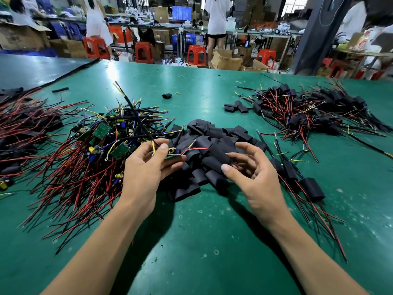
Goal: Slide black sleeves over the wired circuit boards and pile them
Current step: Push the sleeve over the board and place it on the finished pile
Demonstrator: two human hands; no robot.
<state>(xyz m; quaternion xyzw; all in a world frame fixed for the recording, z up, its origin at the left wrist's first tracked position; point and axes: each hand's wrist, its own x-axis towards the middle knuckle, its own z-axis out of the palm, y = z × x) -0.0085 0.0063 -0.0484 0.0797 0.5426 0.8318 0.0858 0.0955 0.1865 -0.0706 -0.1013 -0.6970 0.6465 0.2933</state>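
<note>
My left hand (146,167) pinches a small wired circuit board (173,153) between thumb and fingers; its red wire (196,149) arcs rightward. My right hand (248,169) hovers over the heap of loose black sleeves (212,154), fingers curled around the red and black wire ends near the palm. Bare circuit boards with red, black and yellow wires (100,141) lie heaped to the left. Sleeved boards (304,109) are piled at the far right, with a few more (311,188) beside my right hand.
The green table mat (202,241) spreads out in front of me. A second bundle of red and black wires (23,124) lies at the far left. Stray sleeves (167,95) and a rubber band sit mid-table. People and red stools stand beyond the table's far edge.
</note>
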